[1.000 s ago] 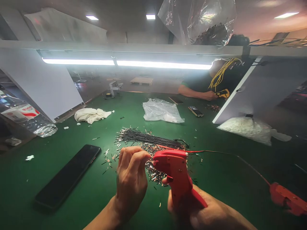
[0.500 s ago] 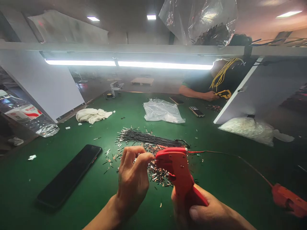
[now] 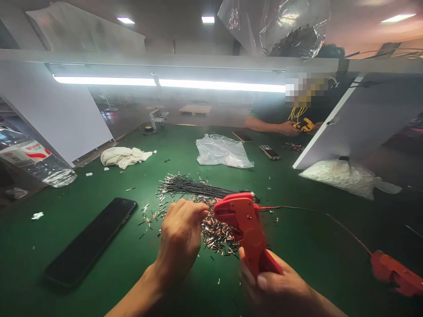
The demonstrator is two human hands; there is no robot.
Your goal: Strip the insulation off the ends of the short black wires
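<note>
My right hand (image 3: 280, 284) is wrapped round the handles of a red wire stripper (image 3: 249, 229), whose jaws point left. Close to those jaws, the fingertips of my left hand (image 3: 180, 233) are pinched together; anything between them is too small or hidden to make out. Behind both hands lies a bundle of black wires (image 3: 194, 186) with bare ends at the left. Cut wire scraps (image 3: 218, 237) are heaped under and around the tool, some black, some copper-coloured.
A black phone (image 3: 92, 242) lies left on the green table (image 3: 132, 281). Beyond are a white cloth (image 3: 124, 156), a clear plastic bag (image 3: 224, 152) and a handset (image 3: 269, 152). Another red tool (image 3: 396, 272) lies right. Across the table, a person holds a yellow tool (image 3: 304, 125).
My left hand has turned, so more of its back shows, with the fingers curled lower. The stripper has tilted slightly. Across the table, the person's yellow tool has shifted.
</note>
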